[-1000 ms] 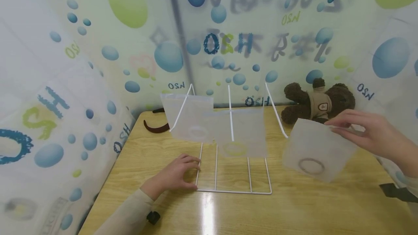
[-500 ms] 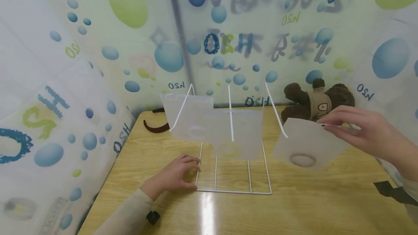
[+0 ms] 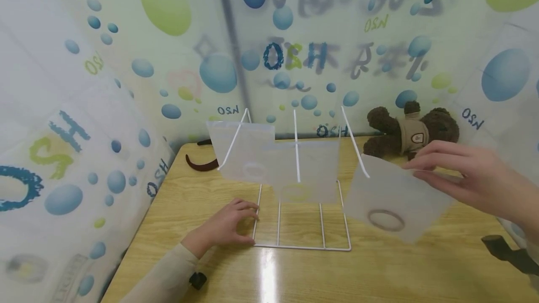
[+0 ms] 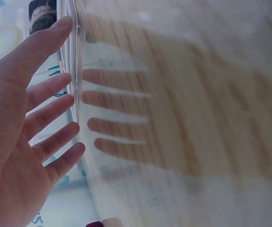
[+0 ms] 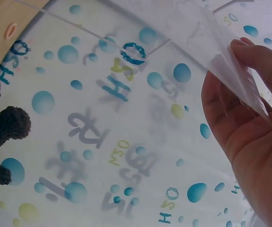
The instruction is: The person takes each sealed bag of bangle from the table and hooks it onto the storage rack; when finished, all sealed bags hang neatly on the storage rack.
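Observation:
A white wire rack (image 3: pixel 301 247) with three slanting prongs stands on the table. From the left prong hangs a frosted plastic bag (image 3: pixel 252 148) showing a pale ring; another frosted bag (image 3: pixel 316 167), with a yellowish ring, hangs from the middle one. My right hand (image 3: pixel 471 172) pinches the top of a third frosted plastic bag (image 3: pixel 387 193), which shows a grey ring near its bottom. In the head view this bag's upper left corner overlaps the tip of the right prong (image 3: pixel 355 141). My left hand (image 3: pixel 229 223) rests at the rack base's left side, fingers relaxed against the wire.
A brown teddy bear (image 3: pixel 414 130) in a beige top lies at the back right. Dark curved pieces (image 3: pixel 201 166) lie behind the left bag. A printed curtain (image 3: pixel 189 50) with bubbles surrounds the wooden table (image 3: pixel 202 265).
My right hand has brought the third bag leftward, up to the right prong; the bag dips a little lower in the last half second. The left hand stays in place.

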`<state>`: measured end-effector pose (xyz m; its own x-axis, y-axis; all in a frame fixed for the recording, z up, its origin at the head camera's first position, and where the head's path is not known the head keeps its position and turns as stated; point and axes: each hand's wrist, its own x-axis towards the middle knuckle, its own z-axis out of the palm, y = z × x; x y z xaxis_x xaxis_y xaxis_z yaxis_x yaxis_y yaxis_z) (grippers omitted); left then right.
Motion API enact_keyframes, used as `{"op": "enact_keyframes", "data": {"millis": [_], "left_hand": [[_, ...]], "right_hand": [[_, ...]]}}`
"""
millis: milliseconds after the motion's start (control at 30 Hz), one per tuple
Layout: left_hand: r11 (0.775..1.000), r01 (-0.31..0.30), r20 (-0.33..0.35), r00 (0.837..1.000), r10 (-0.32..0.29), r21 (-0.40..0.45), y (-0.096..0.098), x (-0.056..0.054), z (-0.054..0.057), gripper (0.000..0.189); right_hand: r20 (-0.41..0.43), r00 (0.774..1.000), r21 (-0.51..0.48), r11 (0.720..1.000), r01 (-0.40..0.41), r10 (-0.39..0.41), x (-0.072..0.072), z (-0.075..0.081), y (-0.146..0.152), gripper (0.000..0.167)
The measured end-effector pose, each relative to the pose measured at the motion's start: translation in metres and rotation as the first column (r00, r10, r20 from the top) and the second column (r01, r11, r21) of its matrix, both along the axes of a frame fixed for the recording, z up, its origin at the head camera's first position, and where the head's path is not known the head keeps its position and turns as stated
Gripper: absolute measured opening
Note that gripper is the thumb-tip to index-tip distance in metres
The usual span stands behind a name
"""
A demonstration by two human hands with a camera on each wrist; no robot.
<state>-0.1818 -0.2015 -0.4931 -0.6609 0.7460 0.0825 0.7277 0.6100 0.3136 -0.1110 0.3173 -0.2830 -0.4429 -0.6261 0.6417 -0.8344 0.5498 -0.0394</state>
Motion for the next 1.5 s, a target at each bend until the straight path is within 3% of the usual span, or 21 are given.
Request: {"op": "enact_keyframes", "data": {"millis": [100,400,533,1033,1233,1500], "left_hand": [[1.0,-0.004,0.007,1.0,0.004,-0.005,0.0,0.0,-0.001,0.056],[1.0,-0.022,0.015,1.0,0.023,-0.019,-0.001,0.0,-0.002,0.056],[1.0,-0.023,0.007,1.0,0.023,-0.018,-0.001,-0.001,-0.003,0.055],[0.999,-0.047,0.04,0.998,0.048,-0.026,-0.001,0.001,-0.001,0.056],[0.998,-0.052,0.039,0.998,0.053,-0.028,-0.002,0.0,-0.001,0.056],[0.999,-0.045,0.044,0.998,0.046,-0.021,-0.001,0.0,-0.001,0.056]], "right_hand": [[0.019,0.998,0.035,0.998,0.053,-0.054,0.006,0.005,0.0,0.047],[0.01,0.998,0.035,0.998,0.056,-0.056,0.015,0.012,-0.002,0.048],[-0.043,0.998,0.015,0.999,0.047,-0.047,0.018,0.013,-0.002,0.048],[-0.036,0.996,0.031,0.996,0.08,-0.079,0.04,0.03,0.0,0.049],[-0.044,0.998,0.005,0.999,0.041,-0.04,0.043,0.033,-0.009,0.046],[-0.016,0.992,-0.016,0.992,-0.125,0.124,0.036,0.036,-0.029,0.037]]}}
